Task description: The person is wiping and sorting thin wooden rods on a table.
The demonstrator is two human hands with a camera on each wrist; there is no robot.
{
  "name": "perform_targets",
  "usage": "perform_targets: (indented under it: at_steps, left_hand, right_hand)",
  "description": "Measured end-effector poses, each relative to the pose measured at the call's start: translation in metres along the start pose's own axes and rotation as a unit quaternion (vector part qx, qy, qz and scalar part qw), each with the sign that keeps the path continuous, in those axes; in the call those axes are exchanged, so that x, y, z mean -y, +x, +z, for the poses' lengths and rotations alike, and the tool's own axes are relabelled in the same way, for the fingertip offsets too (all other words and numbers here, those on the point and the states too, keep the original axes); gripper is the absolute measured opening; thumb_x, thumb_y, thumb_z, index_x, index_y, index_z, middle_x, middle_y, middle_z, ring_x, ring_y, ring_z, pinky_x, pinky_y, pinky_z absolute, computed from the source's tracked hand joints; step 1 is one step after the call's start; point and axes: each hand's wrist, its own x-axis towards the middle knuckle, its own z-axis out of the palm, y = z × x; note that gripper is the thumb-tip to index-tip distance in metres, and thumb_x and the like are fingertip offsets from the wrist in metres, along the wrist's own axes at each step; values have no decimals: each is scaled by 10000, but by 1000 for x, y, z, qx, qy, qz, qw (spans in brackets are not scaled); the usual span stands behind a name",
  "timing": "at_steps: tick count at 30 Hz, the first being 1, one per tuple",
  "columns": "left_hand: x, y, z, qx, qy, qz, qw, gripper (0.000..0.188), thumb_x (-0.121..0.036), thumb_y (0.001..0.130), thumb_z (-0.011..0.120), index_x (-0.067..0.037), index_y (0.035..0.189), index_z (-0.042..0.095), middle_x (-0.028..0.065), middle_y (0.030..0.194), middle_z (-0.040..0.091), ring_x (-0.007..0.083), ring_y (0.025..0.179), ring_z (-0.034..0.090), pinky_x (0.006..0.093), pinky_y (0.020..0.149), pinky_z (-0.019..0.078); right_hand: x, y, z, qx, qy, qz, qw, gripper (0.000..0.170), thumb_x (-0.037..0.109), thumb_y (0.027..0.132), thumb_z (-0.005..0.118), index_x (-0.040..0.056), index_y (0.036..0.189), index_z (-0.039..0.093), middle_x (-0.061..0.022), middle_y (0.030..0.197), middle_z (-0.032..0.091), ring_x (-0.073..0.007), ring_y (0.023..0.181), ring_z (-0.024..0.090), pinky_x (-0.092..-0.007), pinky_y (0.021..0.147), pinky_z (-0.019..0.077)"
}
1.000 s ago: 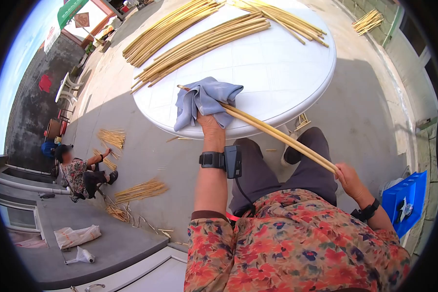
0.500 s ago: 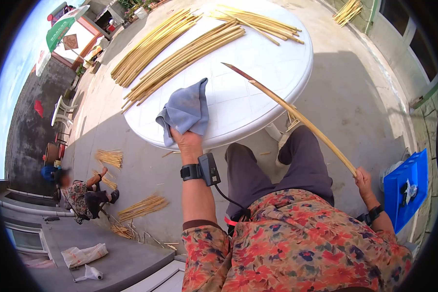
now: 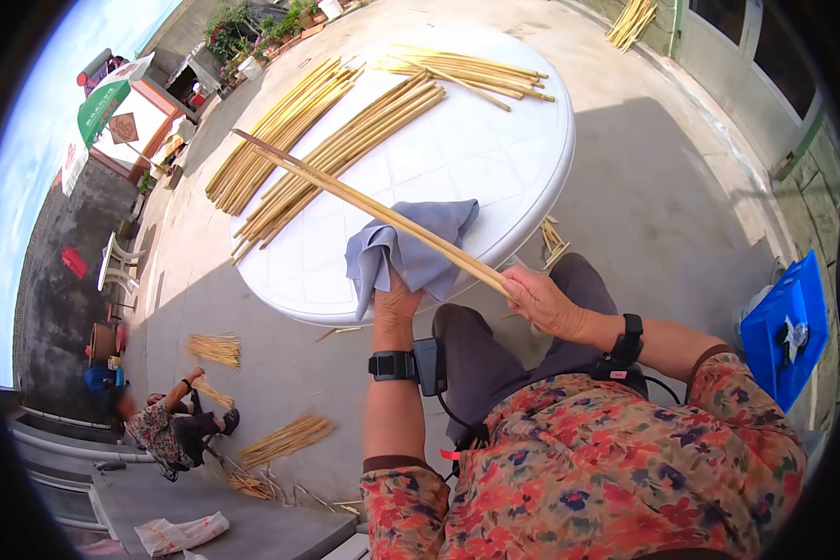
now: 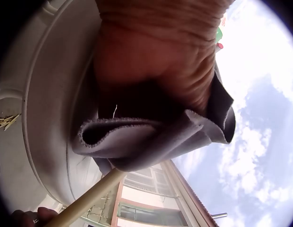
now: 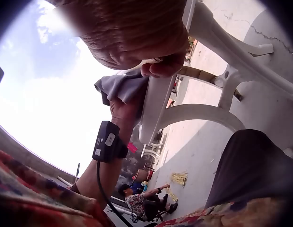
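My left hand (image 3: 399, 297) holds a blue-grey cloth (image 3: 450, 224) over the near edge of a white round table (image 3: 504, 154). The cloth hides its fingers in the head view; in the left wrist view, folds of cloth (image 4: 156, 146) hang around the palm. My right hand (image 3: 543, 301) grips the near end of a long yellow cane stick (image 3: 345, 191) with a dark brown tip. The stick slants up to the left, across the cloth and over the canes on the table. In the right wrist view the right hand (image 5: 141, 38) is close beside the cloth.
Bundles of yellow canes (image 3: 285, 140) lie along the table's far side. A blue bin (image 3: 786, 327) stands at the right. On the ground at the left, a seated person (image 3: 173, 429) handles canes near more piles (image 3: 289, 439).
The right hand has swung in from the far right to beside the left hand, bringing the stick across the cloth. Earlier, the stick ran through the cloth, then came clear of it.
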Motion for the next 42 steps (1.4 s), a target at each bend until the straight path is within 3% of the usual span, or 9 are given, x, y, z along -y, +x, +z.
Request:
perform_targets:
  at_steps: [7, 9, 11, 13, 16, 20, 29, 37, 42]
  left_hand:
    - [4, -3, 24, -38, 41, 33, 998, 292, -267, 837, 537, -95, 1064, 468, 15, 946, 516, 120, 853, 515, 247, 704, 469]
    - [-14, -15, 30, -28, 163, 20, 986, 303, -244, 824, 552, -74, 1069, 495, 41, 970, 519, 152, 868, 513, 273, 740, 449]
    - [-19, -16, 34, 82, 573, 69, 812, 334, -235, 805, 567, -55, 1080, 512, 70, 1002, 520, 192, 894, 506, 312, 786, 416]
    - [-15, -17, 30, 89, 542, 91, 830, 342, -230, 783, 576, -50, 1069, 528, 99, 1021, 526, 238, 929, 498, 345, 820, 385]
    - [-25, -22, 54, 207, 757, 160, 599, 341, -214, 746, 601, -66, 1047, 536, 110, 998, 536, 265, 932, 494, 345, 798, 396]
    - [-22, -24, 62, 242, 785, 223, 525, 328, -192, 717, 623, -85, 1018, 550, 95, 967, 540, 268, 908, 502, 342, 773, 405]
    - [-32, -44, 83, 278, 755, 268, 530, 257, -135, 661, 624, -105, 911, 577, 88, 869, 542, 288, 823, 513, 355, 679, 427]
    - [-57, -47, 68, 233, 860, 226, 394, 99, -155, 622, 577, -67, 638, 535, 94, 707, 490, 288, 655, 510, 365, 562, 430]
    - [-76, -50, 30, 202, 876, 206, 386, 204, -161, 685, 591, -63, 862, 560, 105, 842, 534, 276, 762, 536, 340, 653, 450]
  right_hand:
    - [-10, 6, 17, 110, -29, 35, 993, 248, 250, 902, 385, 29, 955, 483, -89, 700, 507, -176, 613, 564, -295, 549, 448]
    - [-17, 5, 7, 51, -245, -196, 948, 214, 218, 877, 435, 33, 956, 509, -135, 760, 509, -232, 724, 557, -325, 646, 448]
    - [12, 2, -20, 58, -245, -140, 958, 183, 173, 832, 491, 35, 945, 529, -149, 824, 509, -282, 823, 524, -356, 730, 429]
    - [36, 9, -43, -26, -400, -287, 870, 180, 117, 791, 509, 47, 955, 534, -112, 861, 517, -272, 856, 526, -358, 763, 423]
    - [89, 19, -77, -116, -541, -435, 711, 244, 72, 740, 515, 70, 983, 534, -78, 897, 511, -228, 893, 517, -345, 800, 406]
    - [116, 27, -103, -87, -670, -454, 581, 244, 81, 740, 513, 78, 984, 515, -60, 827, 503, -181, 832, 518, -324, 765, 408]
    - [116, -2, -143, 53, -688, -336, 641, 179, 109, 726, 533, 71, 895, 488, -42, 638, 445, -197, 586, 506, -313, 515, 421]
    - [113, -20, -201, 25, -688, -305, 658, 310, 53, 631, 619, 65, 910, 484, -71, 681, 491, -242, 628, 533, -333, 538, 441]
    - [101, -25, -223, -2, -671, -271, 691, 298, 62, 648, 621, 66, 920, 498, -92, 713, 518, -268, 649, 537, -342, 569, 442]
